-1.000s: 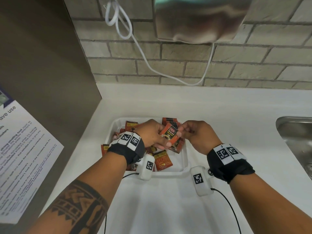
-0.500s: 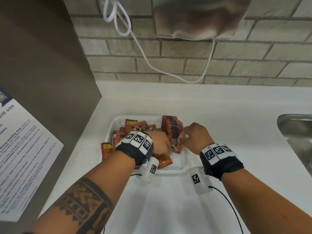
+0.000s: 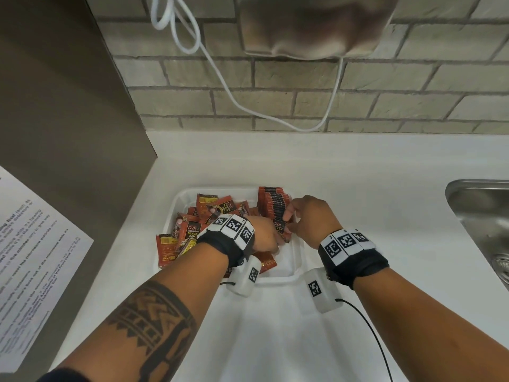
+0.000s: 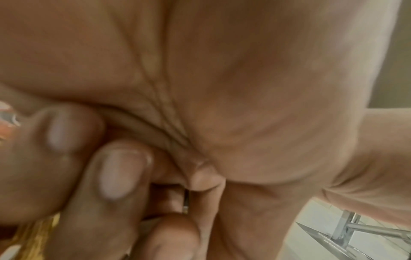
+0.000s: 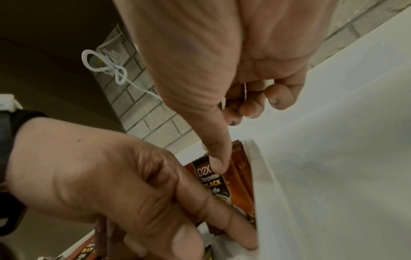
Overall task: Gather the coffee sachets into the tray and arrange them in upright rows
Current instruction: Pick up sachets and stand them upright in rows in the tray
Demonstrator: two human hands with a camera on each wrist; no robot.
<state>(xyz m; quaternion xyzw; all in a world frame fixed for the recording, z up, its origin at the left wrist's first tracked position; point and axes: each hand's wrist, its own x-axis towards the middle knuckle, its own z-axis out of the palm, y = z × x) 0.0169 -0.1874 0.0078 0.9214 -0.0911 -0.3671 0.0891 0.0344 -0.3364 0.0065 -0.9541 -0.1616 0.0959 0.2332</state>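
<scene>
A white tray (image 3: 298, 260) sits on the counter. Loose red-and-black coffee sachets (image 3: 209, 210) are heaped in its left half. An upright row of sachets (image 3: 272, 202) stands along its right side. Both hands meet at the front sachet (image 3: 278, 228) of that row. My right hand (image 3: 289, 224) has its thumb (image 5: 218, 165) pressed on the sachet's face (image 5: 235, 184), and its other fingers are curled. My left hand (image 3: 276, 242) holds the sachet's lower part, one finger (image 5: 222, 219) lying along it down to the tray wall (image 5: 266, 202). The left wrist view shows curled fingers (image 4: 120, 172) around a thin foil edge.
One sachet (image 3: 165, 249) hangs over the tray's left rim. A brown side panel (image 3: 68, 106) with a paper notice (image 3: 33, 257) closes off the left. A steel sink (image 3: 482, 216) lies at the right. A white cable (image 3: 248, 106) hangs on the brick wall behind.
Both hands have carried the sachet, held up between them a second ago, down and back to the front of the upright row. The left hand has turned over above the tray.
</scene>
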